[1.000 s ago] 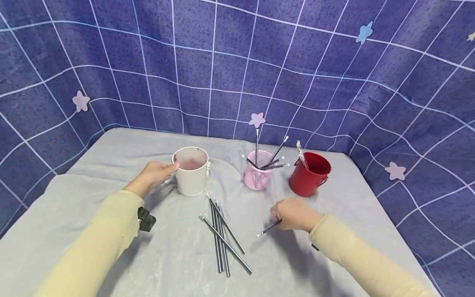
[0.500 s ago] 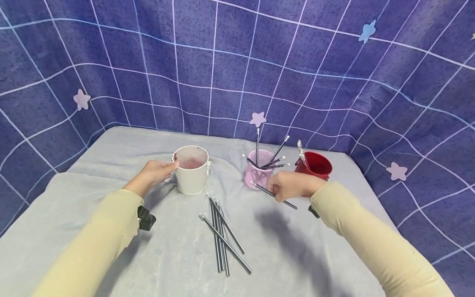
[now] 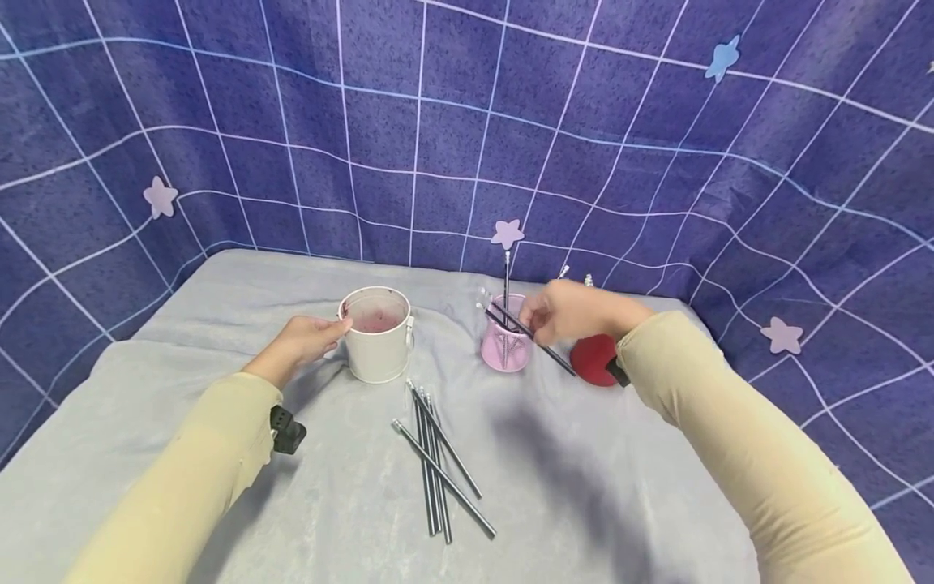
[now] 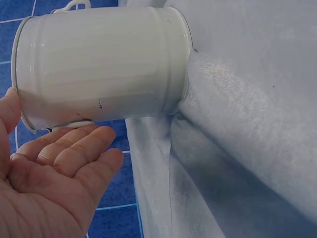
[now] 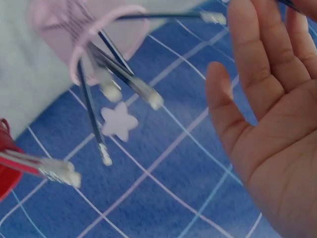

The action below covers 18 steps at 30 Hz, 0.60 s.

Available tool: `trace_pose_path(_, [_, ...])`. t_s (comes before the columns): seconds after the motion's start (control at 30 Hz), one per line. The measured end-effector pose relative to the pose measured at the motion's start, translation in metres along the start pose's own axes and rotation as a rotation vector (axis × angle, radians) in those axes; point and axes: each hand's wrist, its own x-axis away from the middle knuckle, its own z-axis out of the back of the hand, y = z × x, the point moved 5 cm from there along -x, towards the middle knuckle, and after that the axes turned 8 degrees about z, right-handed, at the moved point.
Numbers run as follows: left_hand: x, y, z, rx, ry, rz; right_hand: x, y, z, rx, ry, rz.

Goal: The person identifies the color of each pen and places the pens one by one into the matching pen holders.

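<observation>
My left hand [image 3: 310,337] is at the side of a white metal bucket [image 3: 375,357], its thumb on the rim. In the left wrist view, the other fingers [image 4: 81,153] lie against the bucket's side by the handle mount. My right hand [image 3: 565,312] pinches a dark pencil [image 3: 552,357], its white eraser end up and to the left, slanting across a pink pencil cup [image 3: 503,353]. Several dark pencils [image 5: 89,109] with white erasers stand in that cup. At the top edge of the right wrist view, only a bit of the held pencil [image 5: 290,5] shows.
Several dark pencils [image 3: 441,478] lie crossed on the grey cloth [image 3: 328,503] in front of the white bucket. A red bucket [image 3: 594,361], partly hidden by my right arm, has silver-topped pencils [image 5: 54,171] in it. Behind hangs a blue gridded curtain [image 3: 379,138] with stars.
My right hand has lifted the pencil from above the cloth up to the pink cup, turning its eraser end upward. My left hand stays at the white bucket.
</observation>
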Motion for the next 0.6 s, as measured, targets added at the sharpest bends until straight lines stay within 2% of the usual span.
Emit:
trace_pose_path(0.27, [-0.002, -0.002, -0.001, 0.012, -0.009, -0.004, 0.011, 0.002, 0.034, -0.148, 0.418, -0.044])
trace_pose_path(0.4, [-0.001, -0.001, -0.001, 0.022, -0.013, -0.011, 0.018, 0.006, 0.042, -0.176, 0.628, -0.013])
trace_pose_path(0.5, [0.0, -0.001, -0.002, 0.024, -0.014, -0.016, 0.021, 0.013, 0.044, -0.157, 0.768, -0.01])
trace_pose_path(0.6, [0.0, -0.001, -0.002, 0.018, -0.009, -0.017, 0.023, 0.023, 0.04, -0.108, 0.866, -0.058])
